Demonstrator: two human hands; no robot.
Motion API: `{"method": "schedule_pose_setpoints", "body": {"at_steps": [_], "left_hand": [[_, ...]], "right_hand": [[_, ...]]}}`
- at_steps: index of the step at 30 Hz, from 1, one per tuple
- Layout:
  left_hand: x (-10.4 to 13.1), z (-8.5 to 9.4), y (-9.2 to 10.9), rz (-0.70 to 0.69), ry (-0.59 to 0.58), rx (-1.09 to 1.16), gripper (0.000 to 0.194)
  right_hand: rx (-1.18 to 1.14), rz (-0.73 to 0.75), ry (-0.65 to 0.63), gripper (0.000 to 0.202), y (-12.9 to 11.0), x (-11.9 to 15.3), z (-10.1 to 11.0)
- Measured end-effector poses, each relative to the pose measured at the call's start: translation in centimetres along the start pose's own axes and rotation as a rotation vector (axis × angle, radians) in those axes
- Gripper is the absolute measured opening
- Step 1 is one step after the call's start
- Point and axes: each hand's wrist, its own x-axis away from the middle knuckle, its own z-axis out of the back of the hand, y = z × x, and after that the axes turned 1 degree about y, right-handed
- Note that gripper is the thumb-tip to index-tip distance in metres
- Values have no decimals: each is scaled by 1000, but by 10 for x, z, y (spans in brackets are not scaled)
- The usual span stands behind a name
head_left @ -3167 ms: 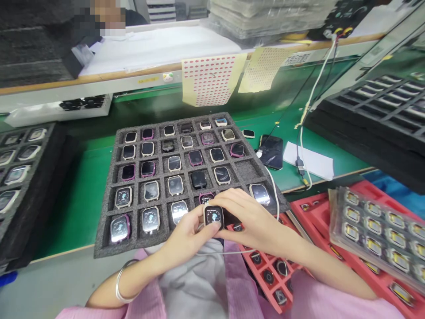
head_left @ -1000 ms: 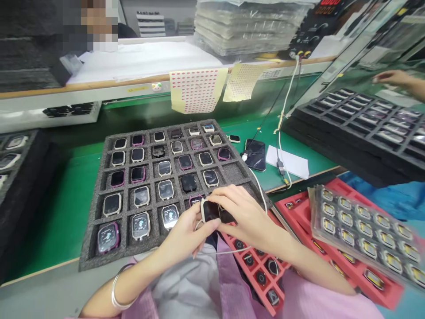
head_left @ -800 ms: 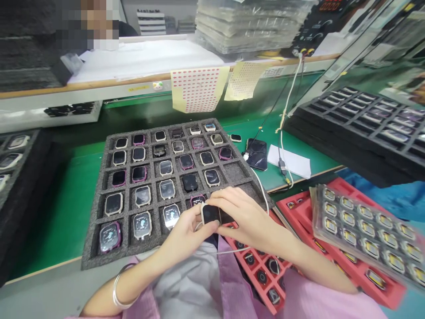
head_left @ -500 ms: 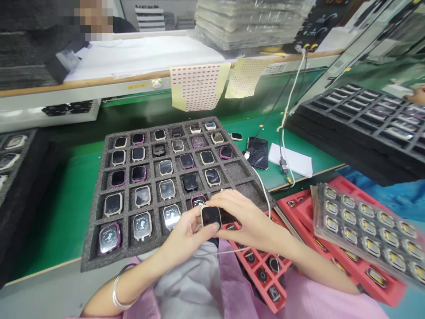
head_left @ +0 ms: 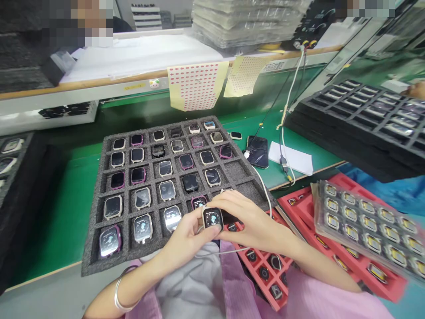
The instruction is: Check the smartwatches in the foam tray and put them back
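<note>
Between my two hands is a smartwatch (head_left: 212,217) without a strap, in a light frame, its lit screen facing up with a watch face on it. My left hand (head_left: 189,230) is closed on its left side, thumb over the lower edge of the screen. Fingers of my right hand (head_left: 244,217) grip its top and right edge. Just beyond lies a dark grey foam tray (head_left: 94,221) with many strapless watches in its compartments. A purple-framed watch (head_left: 199,201) with a lit screen sits right behind my hands. A white cable (head_left: 232,251) passes below them.
Red trays (head_left: 279,303) with watch parts lie at my lower right, a clear blister tray (head_left: 372,221) on top. A black phone (head_left: 257,152), a white paper (head_left: 291,158) and cables are on the bench. Black foam trays (head_left: 352,133) stand right and left. A shelf (head_left: 139,84) crosses behind.
The held watch's screen was dark and now shows a lit watch face. Both hands keep nearly the same grip and place. The view has shifted slightly.
</note>
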Motion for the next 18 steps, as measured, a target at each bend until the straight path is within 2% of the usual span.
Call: {"method": "schedule_pose_setpoints", "body": {"at_steps": [18], "left_hand": [[0, -1, -4, -45, 9, -81, 29]], "right_hand": [[20, -9, -4, 30, -3, 3, -3]]}}
